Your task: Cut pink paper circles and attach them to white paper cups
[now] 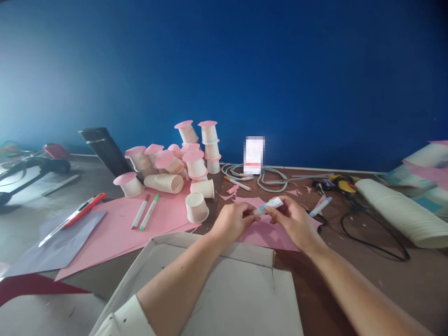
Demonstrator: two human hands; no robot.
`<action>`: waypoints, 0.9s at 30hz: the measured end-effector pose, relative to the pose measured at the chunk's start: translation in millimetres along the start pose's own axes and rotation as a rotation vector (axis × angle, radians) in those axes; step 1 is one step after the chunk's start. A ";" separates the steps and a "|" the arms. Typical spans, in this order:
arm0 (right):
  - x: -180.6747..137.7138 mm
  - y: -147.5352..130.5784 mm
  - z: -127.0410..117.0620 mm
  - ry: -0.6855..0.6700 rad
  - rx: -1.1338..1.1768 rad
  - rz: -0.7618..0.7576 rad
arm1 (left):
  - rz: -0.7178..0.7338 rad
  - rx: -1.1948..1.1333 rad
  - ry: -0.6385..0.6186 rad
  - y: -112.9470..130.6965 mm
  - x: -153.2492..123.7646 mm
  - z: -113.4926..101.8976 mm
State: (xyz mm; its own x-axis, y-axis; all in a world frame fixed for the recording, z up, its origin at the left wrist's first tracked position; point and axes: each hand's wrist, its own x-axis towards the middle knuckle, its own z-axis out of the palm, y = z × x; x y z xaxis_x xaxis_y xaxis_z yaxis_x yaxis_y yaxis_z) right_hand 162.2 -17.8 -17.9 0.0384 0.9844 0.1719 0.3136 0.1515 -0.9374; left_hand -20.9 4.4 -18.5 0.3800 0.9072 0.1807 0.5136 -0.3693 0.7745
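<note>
Between my two hands is a small white squeeze tube (269, 206) with blue print, its flat wide end pointing right. My left hand (233, 221) pinches the narrow left end; whether a cap is there is hidden by the fingers. On the other side, the thumb and fingers of my right hand (296, 224) grip the tube near its flat end. Below both hands a sheet of pink paper (269, 235) lies on the brown table. To the left, a plain paper cup (196, 208) stands upside down, near several cups topped with pink paper discs (195, 164).
White cardboard (241, 298) lies under my left forearm. A red cutter (84, 211), markers (150, 212) and pink sheets (119, 233) are at left. A phone-like bright screen (254, 154) stands behind. Cables (378, 242) and a long cup stack (402, 212) lie at right.
</note>
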 end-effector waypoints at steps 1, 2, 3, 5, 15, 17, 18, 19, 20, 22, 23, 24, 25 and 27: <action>-0.1 -0.1 0.0 0.004 -0.011 -0.001 | -0.004 -0.001 0.003 -0.1 0.1 0.0; -0.2 0.0 0.0 0.006 -0.022 -0.001 | -0.006 -0.002 0.005 -0.3 0.1 0.0; -0.3 0.1 0.1 0.008 -0.029 -0.003 | -0.006 -0.002 0.007 -0.5 0.1 0.0; -0.6 0.5 0.6 0.009 -0.037 -0.007 | -0.002 0.003 0.007 -0.7 -0.1 -0.1; -2.0 -1.7 5.3 0.004 0.034 0.001 | -0.003 0.014 0.013 0.7 -1.4 -1.7; -1.8 -3.5 4.0 -0.002 0.051 0.013 | -0.012 0.002 0.006 3.3 -1.4 -1.8; -1.4 -4.1 2.8 -0.007 0.060 0.018 | -0.015 -0.008 0.005 4.9 -1.5 -2.1; -0.7 -4.2 1.1 -0.012 0.073 0.020 | -0.017 -0.018 0.005 6.4 -1.6 -2.8; 0.4 -3.6 -1.1 -0.014 0.089 0.018 | -0.021 -0.025 0.006 7.8 -1.8 -3.9; 4.2 0.1 -7.5 0.015 0.128 0.020 | -0.043 -0.010 0.022 9.0 -2.3 -7.9; 7.0 3.4 -11.6 0.055 0.150 0.029 | -0.064 0.027 0.037 8.6 -2.5 -10.5; 10.2 7.5 -16.4 0.121 0.163 0.055 | -0.092 0.090 0.056 7.6 -2.6 -13.5; 13.7 12.2 -21.6 0.195 0.187 0.069 | -0.125 0.175 0.072 6.1 -2.8 -16.6; 20.8 22.1 -32.0 0.322 0.198 0.079 | -0.199 0.369 0.084 2.4 -3.1 -22.2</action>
State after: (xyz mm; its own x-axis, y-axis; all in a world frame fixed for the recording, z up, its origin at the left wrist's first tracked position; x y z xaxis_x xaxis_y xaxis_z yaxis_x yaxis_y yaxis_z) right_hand 200.4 3.2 -25.4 0.3607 0.9200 0.1535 0.1098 0.1215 -0.9865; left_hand -37.9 5.2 -3.7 0.1893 0.9757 0.1104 0.8172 -0.2188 0.5332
